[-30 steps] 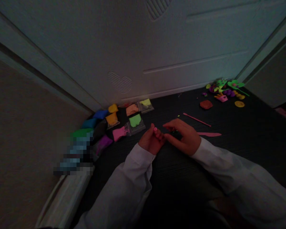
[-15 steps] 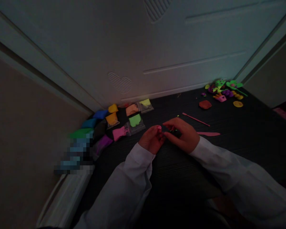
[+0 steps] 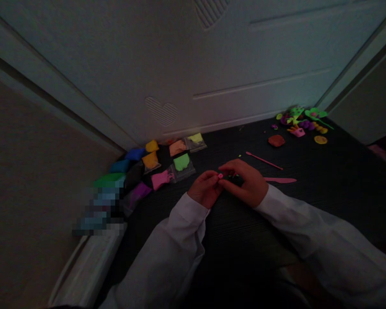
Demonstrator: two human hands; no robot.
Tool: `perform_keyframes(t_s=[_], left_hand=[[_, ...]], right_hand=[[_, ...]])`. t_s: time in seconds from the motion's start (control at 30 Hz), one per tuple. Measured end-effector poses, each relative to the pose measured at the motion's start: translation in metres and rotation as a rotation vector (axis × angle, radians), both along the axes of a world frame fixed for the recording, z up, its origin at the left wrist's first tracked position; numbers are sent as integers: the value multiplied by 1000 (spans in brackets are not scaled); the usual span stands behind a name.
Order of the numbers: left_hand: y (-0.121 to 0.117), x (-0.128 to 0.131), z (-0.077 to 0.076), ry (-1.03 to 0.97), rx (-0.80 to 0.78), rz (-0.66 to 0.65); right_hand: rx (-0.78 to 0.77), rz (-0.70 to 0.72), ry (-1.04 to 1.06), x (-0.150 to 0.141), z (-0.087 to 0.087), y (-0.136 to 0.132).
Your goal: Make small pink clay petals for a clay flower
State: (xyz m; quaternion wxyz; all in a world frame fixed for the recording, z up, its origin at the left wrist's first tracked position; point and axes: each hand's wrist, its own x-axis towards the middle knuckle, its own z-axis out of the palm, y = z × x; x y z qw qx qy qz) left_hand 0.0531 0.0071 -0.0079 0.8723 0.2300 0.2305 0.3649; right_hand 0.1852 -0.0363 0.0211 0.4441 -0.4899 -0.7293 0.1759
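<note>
A small pink piece of modelling clay (image 3: 220, 176) is pinched in the fingertips of my left hand (image 3: 206, 189). My right hand (image 3: 246, 182) curves in from the other side, its thumb and fingers around the same pink piece and seemingly touching it. Under and behind the right hand lie tiny green and pink bits, partly hidden. A pink clay knife (image 3: 281, 180) shows beyond the right hand, which covers one end of it. Farther back rests a thin pink modelling stick (image 3: 264, 161).
Bags of coloured clay, among them a light green one (image 3: 182, 162) and a pink one (image 3: 161, 179), line the dark table's left side. A red clay lump (image 3: 276, 140) and finished clay flowers (image 3: 315, 113) sit back right. A white panel (image 3: 244, 64) rises behind.
The pink piece has moved slightly right, toward my right hand. The right thumb and fingers, apart from it before, have closed in around it.
</note>
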Motion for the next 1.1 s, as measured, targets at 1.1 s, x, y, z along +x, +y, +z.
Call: perform_keyframes(t_s=[1.1], left_hand=[[-11, 14, 2, 761, 780, 312]], right_hand=[[66, -381, 368, 53, 7, 23]])
